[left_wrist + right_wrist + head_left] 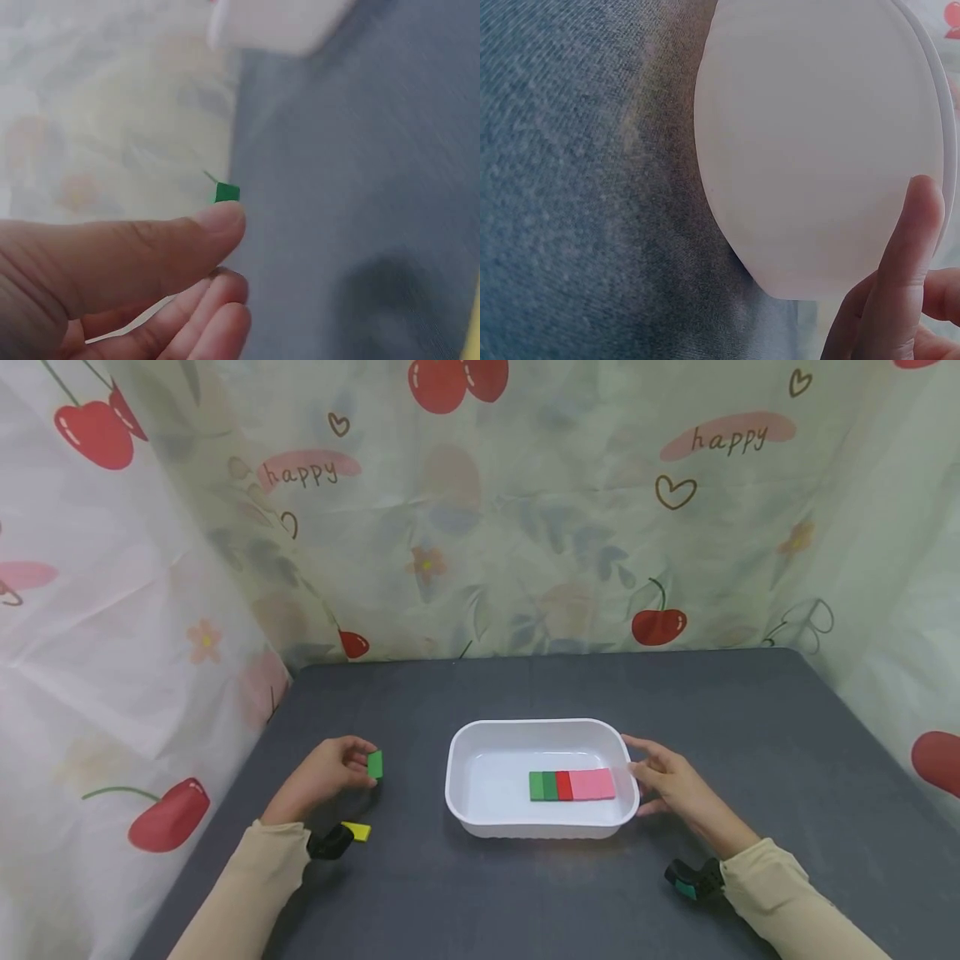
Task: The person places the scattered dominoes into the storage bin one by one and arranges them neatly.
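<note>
My left hand pinches a small green block between thumb and fingertips, above the table left of a white plastic tub. In the left wrist view only one end of that green block shows past the thumb. My right hand holds the tub's right end; in the right wrist view one finger lies against the tub's outer wall. Inside the tub, a row runs left to right: light green, dark green, red and pink pieces.
A yellow block lies on the dark table beside my left wrist, partly hidden by the black wrist device. Another black device sits at my right wrist. Printed curtains stand behind the table and at both sides.
</note>
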`<state>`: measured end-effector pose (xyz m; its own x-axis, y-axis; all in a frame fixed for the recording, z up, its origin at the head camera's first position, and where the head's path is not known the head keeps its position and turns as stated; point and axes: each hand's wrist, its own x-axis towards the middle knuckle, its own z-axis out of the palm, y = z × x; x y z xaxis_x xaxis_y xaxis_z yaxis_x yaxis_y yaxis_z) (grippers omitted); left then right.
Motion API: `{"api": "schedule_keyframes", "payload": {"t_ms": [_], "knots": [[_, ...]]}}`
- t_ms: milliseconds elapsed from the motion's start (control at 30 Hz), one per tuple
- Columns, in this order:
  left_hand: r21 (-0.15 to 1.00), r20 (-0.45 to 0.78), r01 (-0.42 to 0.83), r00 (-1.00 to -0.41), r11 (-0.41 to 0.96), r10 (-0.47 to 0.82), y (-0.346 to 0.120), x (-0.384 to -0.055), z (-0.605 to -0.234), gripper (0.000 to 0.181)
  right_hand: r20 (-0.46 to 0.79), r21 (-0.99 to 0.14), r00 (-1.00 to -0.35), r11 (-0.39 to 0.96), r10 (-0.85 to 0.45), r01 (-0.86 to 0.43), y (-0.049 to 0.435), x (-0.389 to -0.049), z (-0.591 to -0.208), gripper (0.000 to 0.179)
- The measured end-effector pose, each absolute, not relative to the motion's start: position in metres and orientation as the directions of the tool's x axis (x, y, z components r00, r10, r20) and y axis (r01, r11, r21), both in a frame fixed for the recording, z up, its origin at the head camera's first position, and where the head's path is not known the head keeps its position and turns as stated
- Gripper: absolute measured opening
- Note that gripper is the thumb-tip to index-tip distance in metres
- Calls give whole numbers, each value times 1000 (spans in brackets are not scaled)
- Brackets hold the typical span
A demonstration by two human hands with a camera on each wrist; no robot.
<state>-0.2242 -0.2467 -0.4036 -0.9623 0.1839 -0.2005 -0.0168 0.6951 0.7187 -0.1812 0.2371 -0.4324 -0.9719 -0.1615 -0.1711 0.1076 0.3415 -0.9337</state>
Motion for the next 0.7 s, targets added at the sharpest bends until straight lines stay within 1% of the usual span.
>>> {"api": "schedule_keyframes", "payload": {"t_ms": [133, 333, 567, 700], "knots": [[740, -127, 35, -974, 672, 190, -226, -226, -388, 49, -168, -935, -972, 340, -164, 105, 237, -181, -432, 58], [813, -79, 28, -985, 582, 156, -190, -225, -373, 52, -173, -933, -972, 343, -159, 110, 236, -181, -433, 58], [901, -66, 25, -979, 434, 192, -148, -220, -375, 52, -176, -931, -972, 348, -158, 112, 236, -181, -433, 59], [918, -60, 31, -974, 395, 217, -128, -217, -381, 52, -171, -932, -972, 346, -163, 106, 236, -181, -433, 58]]}}
